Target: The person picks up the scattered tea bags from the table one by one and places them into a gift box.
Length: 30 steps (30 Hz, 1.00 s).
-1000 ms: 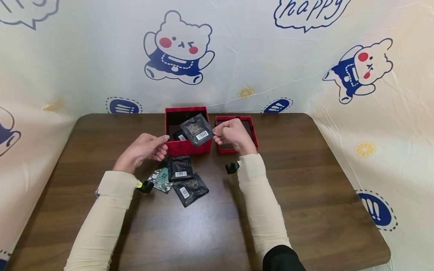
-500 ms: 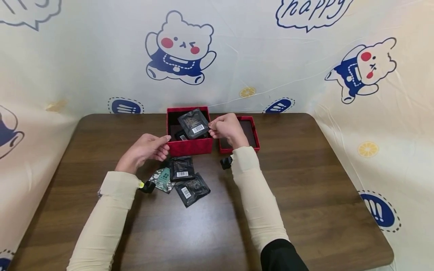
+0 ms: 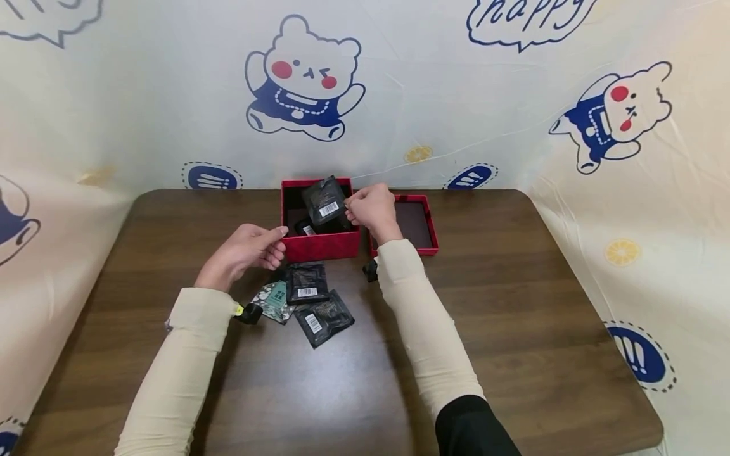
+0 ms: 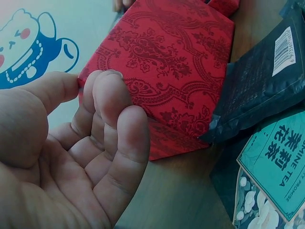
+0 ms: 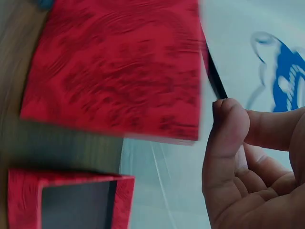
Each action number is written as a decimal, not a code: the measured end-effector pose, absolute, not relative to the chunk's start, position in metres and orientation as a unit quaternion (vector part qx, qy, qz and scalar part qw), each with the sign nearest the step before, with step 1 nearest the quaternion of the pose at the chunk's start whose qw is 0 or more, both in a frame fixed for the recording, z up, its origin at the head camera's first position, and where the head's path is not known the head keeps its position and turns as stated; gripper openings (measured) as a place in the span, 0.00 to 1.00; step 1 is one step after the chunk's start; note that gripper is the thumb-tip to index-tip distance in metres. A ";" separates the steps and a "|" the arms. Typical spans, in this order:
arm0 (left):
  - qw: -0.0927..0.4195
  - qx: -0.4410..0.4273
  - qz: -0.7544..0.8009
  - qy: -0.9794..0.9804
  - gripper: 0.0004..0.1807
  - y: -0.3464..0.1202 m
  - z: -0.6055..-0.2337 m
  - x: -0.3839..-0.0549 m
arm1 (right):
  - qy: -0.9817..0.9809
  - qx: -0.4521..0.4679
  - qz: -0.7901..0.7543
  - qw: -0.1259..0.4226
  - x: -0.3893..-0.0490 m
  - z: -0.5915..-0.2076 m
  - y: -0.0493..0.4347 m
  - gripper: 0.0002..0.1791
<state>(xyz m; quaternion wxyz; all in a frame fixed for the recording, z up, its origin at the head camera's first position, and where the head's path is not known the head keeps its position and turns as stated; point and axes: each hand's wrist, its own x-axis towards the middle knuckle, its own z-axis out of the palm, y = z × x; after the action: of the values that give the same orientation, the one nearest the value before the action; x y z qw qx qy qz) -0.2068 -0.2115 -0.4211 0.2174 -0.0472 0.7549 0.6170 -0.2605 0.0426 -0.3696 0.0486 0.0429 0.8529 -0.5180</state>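
Note:
My right hand pinches a black tea sachet by its edge, over the opening of a red patterned box. At the box's left front corner, my left hand pinches the rim between thumb and index finger, as the left wrist view shows; its other fingers are loosely curled. Inside the box lies another black sachet, partly hidden. In front of the box are two black sachets and one with a green jasmine tea label. In the right wrist view only a thin dark edge of the held sachet shows.
A shallow red box lid with a dark inside lies to the right of the box, partly behind my right wrist. The brown wooden table ends just behind the box, against a printed cloth backdrop.
My right hand has moved left and slightly back, bringing the pinched sachet from the box's right front edge to over its opening. The left hand has stayed at the rim.

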 end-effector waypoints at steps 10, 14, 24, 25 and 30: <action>0.216 -0.047 0.625 0.749 0.28 -0.213 -0.423 -0.207 | 0.950 -0.010 -0.313 -0.013 -0.259 -0.371 0.028 0.24; 0.216 -0.047 0.624 0.749 0.29 -0.213 -0.423 -0.206 | 0.959 -0.005 -0.284 0.000 -0.257 -0.371 0.023 0.22; 0.216 -0.046 0.624 0.750 0.26 -0.211 -0.423 -0.206 | 0.970 -0.014 -0.241 -0.019 -0.255 -0.374 0.021 0.20; 0.216 -0.046 0.623 0.751 0.26 -0.211 -0.423 -0.206 | 0.968 -0.015 -0.249 -0.020 -0.254 -0.374 0.022 0.21; 0.215 -0.046 0.622 0.752 0.28 -0.212 -0.423 -0.207 | 0.954 -0.033 -0.293 -0.046 -0.250 -0.370 0.030 0.26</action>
<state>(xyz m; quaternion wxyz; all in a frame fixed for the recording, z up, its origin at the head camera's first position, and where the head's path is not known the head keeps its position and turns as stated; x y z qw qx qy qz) -0.2066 -0.2124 -0.4232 0.2146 -0.0456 0.7520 0.6215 -0.2497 0.0302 -0.3705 -0.0464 -0.0334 0.9544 -0.2931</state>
